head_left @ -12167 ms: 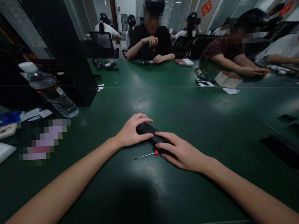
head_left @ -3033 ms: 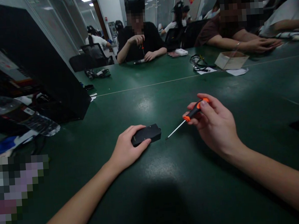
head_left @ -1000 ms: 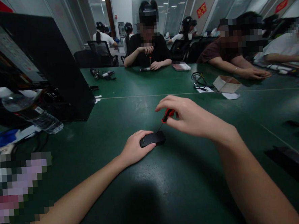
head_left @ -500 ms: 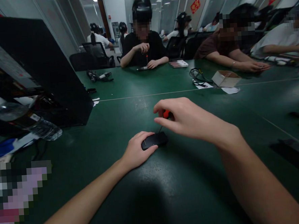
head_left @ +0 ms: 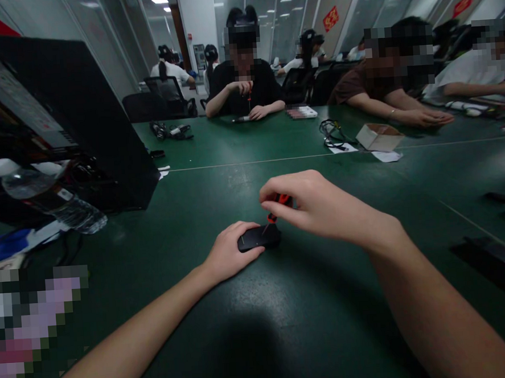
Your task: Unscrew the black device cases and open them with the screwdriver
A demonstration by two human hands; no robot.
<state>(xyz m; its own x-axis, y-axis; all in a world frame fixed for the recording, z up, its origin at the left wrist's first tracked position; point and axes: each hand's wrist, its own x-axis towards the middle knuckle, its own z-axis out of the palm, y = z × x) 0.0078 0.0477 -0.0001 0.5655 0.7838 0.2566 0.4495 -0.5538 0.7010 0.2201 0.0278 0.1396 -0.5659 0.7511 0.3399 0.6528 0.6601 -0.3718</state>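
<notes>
A small black device (head_left: 253, 240) lies on the green table (head_left: 185, 210) with my left hand (head_left: 231, 253) closed around its left end, thumb and fingers along its two long sides. Above it and to the right, my right hand (head_left: 307, 203) grips a red and black screwdriver (head_left: 272, 217) between thumb and fingers. The thin shaft slants down to the left, and its tip is at the top face of the device. Part of the screwdriver's handle is hidden by my fingers.
On the left stand a black computer case (head_left: 85, 119) and a tilted plastic bottle (head_left: 65, 203). Cables (head_left: 334, 132) and an open box (head_left: 377, 137) lie farther back at the right. Across the table a person in black (head_left: 220, 80) works with a screwdriver; other people sit around.
The screwdriver's shaft now leans more to the left, and more of its red and black body shows below my right fingers. My left hand stays around the device. The view has tilted slightly up.
</notes>
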